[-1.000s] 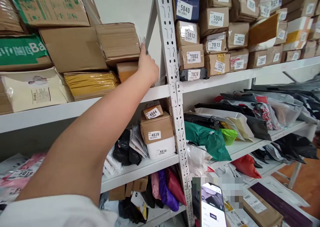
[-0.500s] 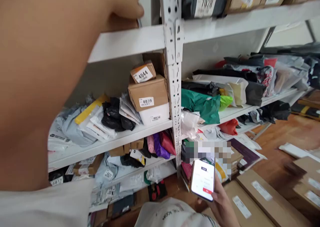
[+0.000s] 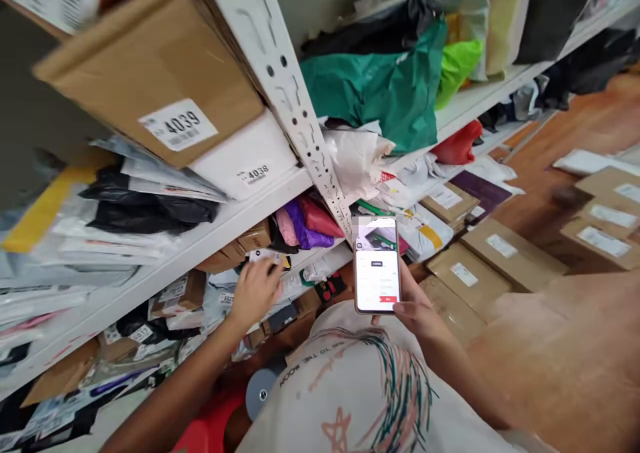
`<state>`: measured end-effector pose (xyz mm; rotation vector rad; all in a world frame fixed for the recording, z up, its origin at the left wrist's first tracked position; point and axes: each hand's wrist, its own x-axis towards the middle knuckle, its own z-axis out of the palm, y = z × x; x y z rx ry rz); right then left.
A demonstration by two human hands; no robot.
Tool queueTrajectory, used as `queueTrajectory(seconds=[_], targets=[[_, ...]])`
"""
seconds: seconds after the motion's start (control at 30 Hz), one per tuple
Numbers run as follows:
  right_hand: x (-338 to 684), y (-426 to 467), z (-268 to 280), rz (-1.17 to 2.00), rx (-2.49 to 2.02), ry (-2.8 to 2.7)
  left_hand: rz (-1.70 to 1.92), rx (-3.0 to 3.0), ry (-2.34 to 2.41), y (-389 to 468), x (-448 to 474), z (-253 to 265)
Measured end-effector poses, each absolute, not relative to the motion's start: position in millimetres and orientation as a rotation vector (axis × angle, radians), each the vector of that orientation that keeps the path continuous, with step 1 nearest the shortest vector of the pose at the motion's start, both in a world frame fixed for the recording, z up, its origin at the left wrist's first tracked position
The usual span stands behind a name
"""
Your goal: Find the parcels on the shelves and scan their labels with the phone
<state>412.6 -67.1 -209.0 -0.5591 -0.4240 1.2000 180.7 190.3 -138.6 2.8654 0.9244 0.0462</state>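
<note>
My right hand (image 3: pixel 413 300) grips a smartphone (image 3: pixel 376 276) upright in front of my body, the thumb at its lower right corner. Its lit screen shows a white page with a red button below a camera picture. My left hand (image 3: pixel 257 290) is in front of the lower shelf, its fingers curled together. A small dark spot shows at the fingertips, but I cannot make out what it is. Closest to that hand are small cardboard boxes (image 3: pixel 254 235) and a purple bag (image 3: pixel 311 230) on the shelf behind it.
A white perforated post (image 3: pixel 300 116) divides the shelves. Left of it sit a box labelled 4039 (image 3: pixel 150 73) and a white box labelled 4038 (image 3: pixel 250 163). A green bag (image 3: pixel 380 83) lies to the right. Flat cartons (image 3: pixel 510 246) cover the floor. A red stool (image 3: pixel 210 426) stands below me.
My left arm has come down from the upper shelf to the lower one. The view has tilted down and closer. My right hand still holds the smartphone.
</note>
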Motion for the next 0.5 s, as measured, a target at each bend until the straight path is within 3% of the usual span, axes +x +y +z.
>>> queueTrajectory(seconds=[0.13, 0.23, 0.4, 0.5], targets=[[414, -70, -221, 1.260, -0.569, -0.419, 0.334, 2.858, 1.718, 235, 218, -203], [412, -75, -228, 1.308, -0.602, -0.369, 0.416, 2.733, 1.963, 261, 244, -219], [412, -82, -232, 1.245, -0.611, -0.259, 0.264, 2.895, 1.617, 266, 270, -224], [417, -86, -233, 1.199, -0.659, -0.237, 0.407, 2.870, 1.550, 270, 253, -227]])
